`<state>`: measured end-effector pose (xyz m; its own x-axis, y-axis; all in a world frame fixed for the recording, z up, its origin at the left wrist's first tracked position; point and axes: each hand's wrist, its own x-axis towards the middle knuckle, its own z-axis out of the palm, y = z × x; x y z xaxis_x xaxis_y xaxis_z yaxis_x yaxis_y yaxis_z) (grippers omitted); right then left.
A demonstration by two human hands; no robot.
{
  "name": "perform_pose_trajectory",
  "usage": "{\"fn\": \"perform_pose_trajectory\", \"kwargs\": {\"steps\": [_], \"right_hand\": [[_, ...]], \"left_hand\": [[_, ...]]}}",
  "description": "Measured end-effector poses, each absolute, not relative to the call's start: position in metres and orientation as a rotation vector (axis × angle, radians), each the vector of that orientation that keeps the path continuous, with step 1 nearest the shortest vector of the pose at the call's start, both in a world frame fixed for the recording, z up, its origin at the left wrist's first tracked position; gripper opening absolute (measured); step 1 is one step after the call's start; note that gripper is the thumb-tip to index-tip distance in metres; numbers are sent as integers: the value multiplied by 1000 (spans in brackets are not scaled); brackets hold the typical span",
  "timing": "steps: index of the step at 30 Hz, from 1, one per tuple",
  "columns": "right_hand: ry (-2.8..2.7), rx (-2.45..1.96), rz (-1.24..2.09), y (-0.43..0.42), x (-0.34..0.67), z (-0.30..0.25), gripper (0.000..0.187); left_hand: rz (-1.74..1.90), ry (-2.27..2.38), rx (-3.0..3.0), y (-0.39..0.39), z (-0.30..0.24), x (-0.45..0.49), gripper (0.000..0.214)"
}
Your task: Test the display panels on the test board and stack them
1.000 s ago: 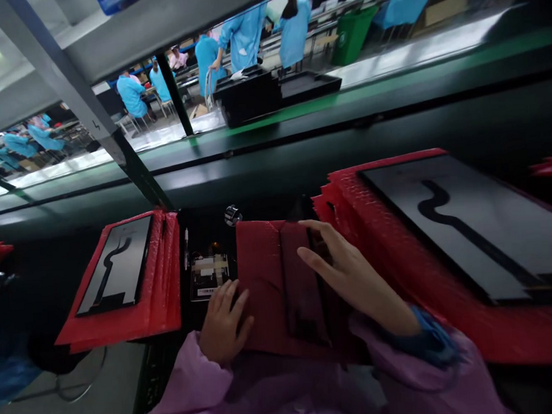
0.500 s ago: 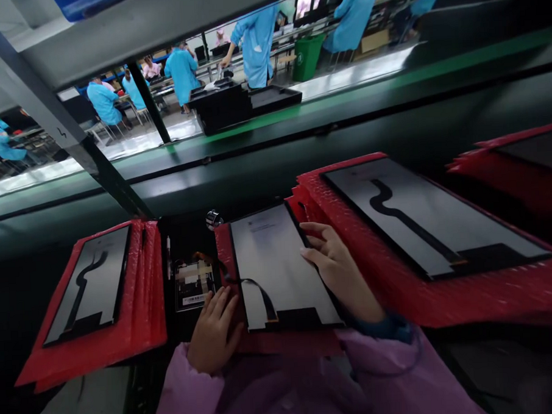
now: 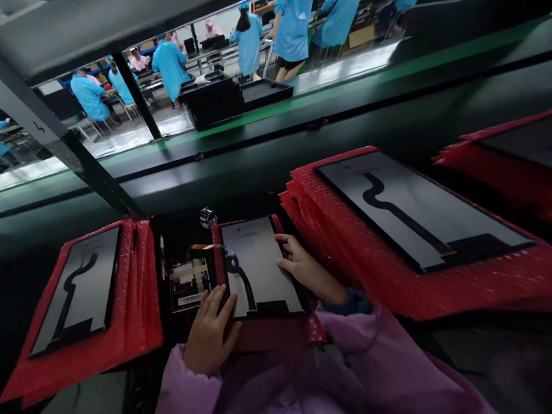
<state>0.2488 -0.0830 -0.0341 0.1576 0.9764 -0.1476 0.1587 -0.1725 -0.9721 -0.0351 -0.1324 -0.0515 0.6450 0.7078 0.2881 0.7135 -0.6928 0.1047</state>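
A flat grey panel (image 3: 260, 262) with a black ribbon cable lies on a red bubble sheet (image 3: 272, 332) right in front of me. My left hand (image 3: 210, 329) rests with fingers spread on the panel's lower left corner and the sheet. My right hand (image 3: 303, 267) lies on the panel's right edge, fingers stretched along it. To the left of the panel sits a dark fixture with a small circuit board (image 3: 188, 284).
A red sheet stack with a panel (image 3: 73, 289) lies at left, a larger stack with a panel (image 3: 413, 213) at right, another red stack (image 3: 520, 141) far right. Behind runs a conveyor with black trays (image 3: 235, 99). People in blue coats work beyond.
The red sheet that was folded over the panel now lies open, showing the grey panel. My right hand moved onto its right edge; the left hand stayed at the lower left corner.
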Motion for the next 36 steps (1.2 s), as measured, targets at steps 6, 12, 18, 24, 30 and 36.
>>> {"fn": "perform_pose_trajectory", "kwargs": {"steps": [6,12,18,24,30,36], "right_hand": [[-1627,-1567,695,-92,243,2,45],[-1940,-1347,847,-30,192,12,35],[-1808,-1249,931,-9,169,-13,14],[-1629,-1197,972,-23,170,-21,18],[-1620,-1064,1008,-30,170,-16,30],[-1530,-1069,1113,-36,173,-20,47]], "left_hand": [[-490,-1131,-2788,-131,-46,-35,47],[-715,-976,-2853,-80,6,-36,25],[-811,-1039,-2681,2,7,-20,30],[-743,-1126,-2823,18,-18,-26,38],[-743,-1127,-2930,16,-20,-33,36],[-738,-1242,-3040,11,-13,-27,32]]}}
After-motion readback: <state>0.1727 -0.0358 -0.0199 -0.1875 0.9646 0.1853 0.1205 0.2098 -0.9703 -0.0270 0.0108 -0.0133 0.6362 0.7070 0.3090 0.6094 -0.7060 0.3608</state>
